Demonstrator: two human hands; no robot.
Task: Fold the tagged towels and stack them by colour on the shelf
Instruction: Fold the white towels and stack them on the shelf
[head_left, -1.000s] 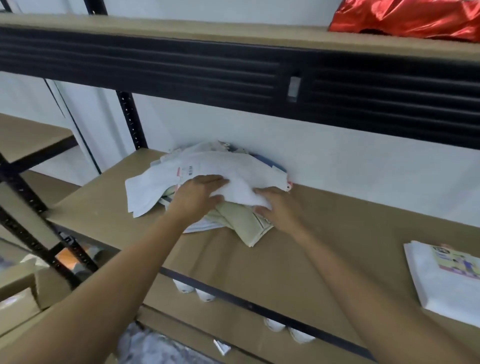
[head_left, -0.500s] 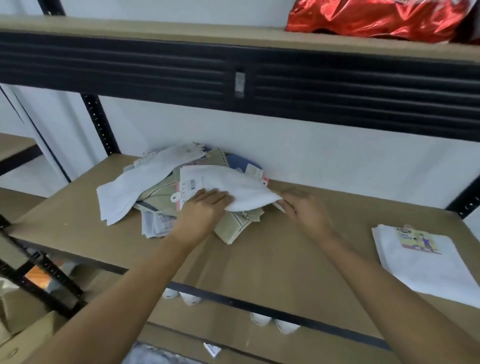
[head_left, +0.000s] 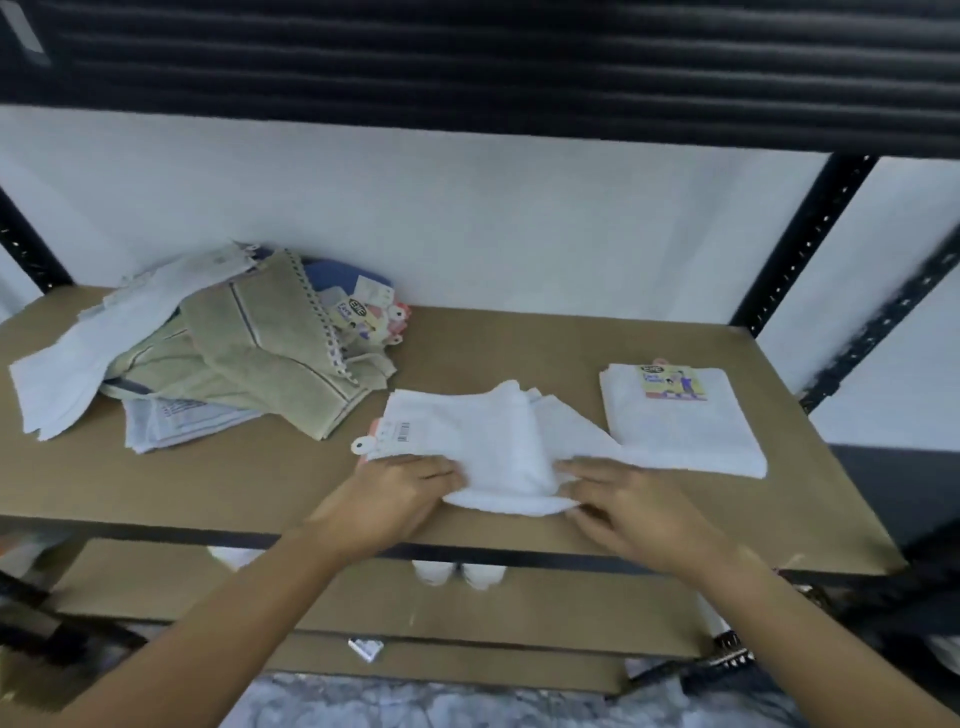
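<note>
A white towel (head_left: 483, 441) with a barcode tag lies rumpled near the front edge of the brown shelf board (head_left: 260, 483). My left hand (head_left: 400, 499) grips its near left edge and my right hand (head_left: 618, 499) grips its near right part. A folded white towel (head_left: 685, 426) with a colourful label lies just to the right, touching the rumpled one. At the back left sits a loose pile: beige towels (head_left: 260, 358), another white towel (head_left: 72, 364), a blue one (head_left: 332, 273) and several tags.
A black shelf beam (head_left: 467, 57) hangs low overhead. Black uprights stand at the right (head_left: 800, 244) and far left. White wall behind. A lower shelf board (head_left: 363, 603) and white shoes (head_left: 457, 571) show below the front edge.
Both hands have pulled the white towel out of the pile, toward the front and right, next to the folded white towel. The view has also dropped and shifted right.
</note>
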